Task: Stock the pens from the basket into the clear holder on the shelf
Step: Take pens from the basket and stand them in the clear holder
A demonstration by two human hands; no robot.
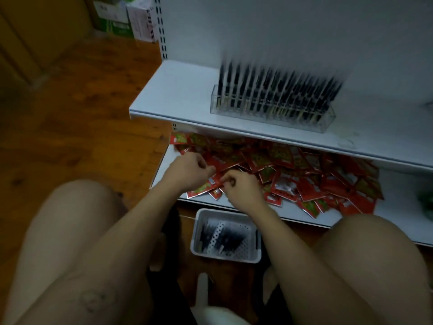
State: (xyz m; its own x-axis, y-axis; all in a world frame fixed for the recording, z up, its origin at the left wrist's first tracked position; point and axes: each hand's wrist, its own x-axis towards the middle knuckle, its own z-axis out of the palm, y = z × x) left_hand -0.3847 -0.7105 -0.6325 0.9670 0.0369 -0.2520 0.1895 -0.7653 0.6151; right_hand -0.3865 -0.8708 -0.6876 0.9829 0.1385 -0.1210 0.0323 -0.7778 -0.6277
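A clear holder (324, 124) stands on the upper white shelf (178, 95), packed with several upright black pens (276, 90), blurred by motion. On the floor between my knees sits a grey perforated basket (254, 255) with several black pens (222, 238) lying in it. My left hand (189, 172) and my right hand (242, 190) are close together above the front of the lower shelf, over the red packets. Both have their fingers curled closed, and I can make out no pen in either.
A heap of red and green snack packets (304, 174) covers the lower shelf (398, 216). My bare knees flank the basket. Wooden floor (70, 109) lies to the left, with cardboard boxes (112, 17) at the far back. White slippers (203, 292) are below the basket.
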